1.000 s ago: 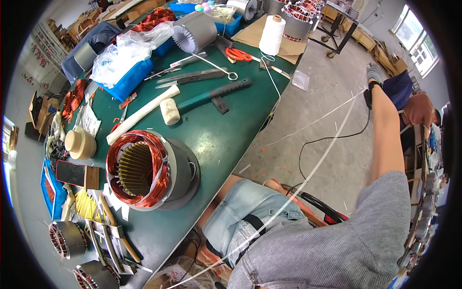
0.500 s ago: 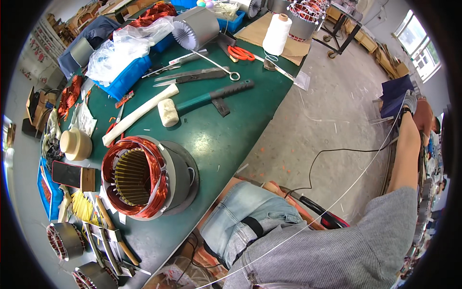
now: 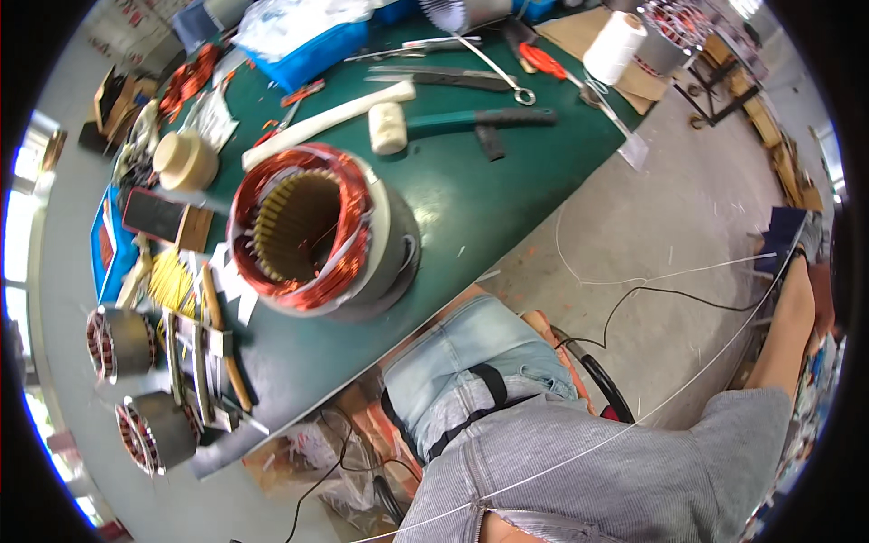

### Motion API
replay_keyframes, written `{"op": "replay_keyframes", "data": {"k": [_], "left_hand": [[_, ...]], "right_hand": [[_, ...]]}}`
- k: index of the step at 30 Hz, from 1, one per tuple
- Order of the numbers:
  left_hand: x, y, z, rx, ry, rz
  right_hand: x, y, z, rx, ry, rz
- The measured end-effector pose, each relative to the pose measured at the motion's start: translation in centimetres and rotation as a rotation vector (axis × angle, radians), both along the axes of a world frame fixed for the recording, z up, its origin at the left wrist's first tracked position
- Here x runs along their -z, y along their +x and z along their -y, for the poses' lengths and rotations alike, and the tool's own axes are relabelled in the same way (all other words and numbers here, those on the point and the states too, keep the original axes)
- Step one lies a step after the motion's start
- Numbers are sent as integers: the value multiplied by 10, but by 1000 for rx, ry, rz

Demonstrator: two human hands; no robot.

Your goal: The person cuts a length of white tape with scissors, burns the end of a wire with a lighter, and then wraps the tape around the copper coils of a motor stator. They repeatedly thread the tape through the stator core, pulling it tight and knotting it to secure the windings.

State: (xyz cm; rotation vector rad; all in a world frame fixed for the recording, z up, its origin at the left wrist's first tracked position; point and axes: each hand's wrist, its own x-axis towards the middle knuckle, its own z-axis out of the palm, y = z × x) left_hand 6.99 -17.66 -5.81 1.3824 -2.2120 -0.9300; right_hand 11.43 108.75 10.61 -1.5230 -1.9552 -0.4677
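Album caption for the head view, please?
Right hand holding white cord out beside a green bench bearing a copper-wound stator.

No lettering — no label, number or sign — is legible.

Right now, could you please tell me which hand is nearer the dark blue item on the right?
Right. The right hand appears beside the dark blue item in the picture; contact is unclear. The left hand is out of view.
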Motion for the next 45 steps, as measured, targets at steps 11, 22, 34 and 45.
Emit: {"op": "replay_keyframes", "data": {"k": [11,22,34,45], "left_hand": [[-41,105,30,-381,-44,-197],[-115,1,-35,173,-240,-369],[-66,-155,-387,1390,424,-383],[-25,-8,-100,23,-120,-55]], "right_hand": [[137,62,39,68,-216,-147],[98,-296,440,-1346,-524,161],[55,-246,683,-2069,-1140,87],[99,-262,563,-1656,-1074,2]]}}
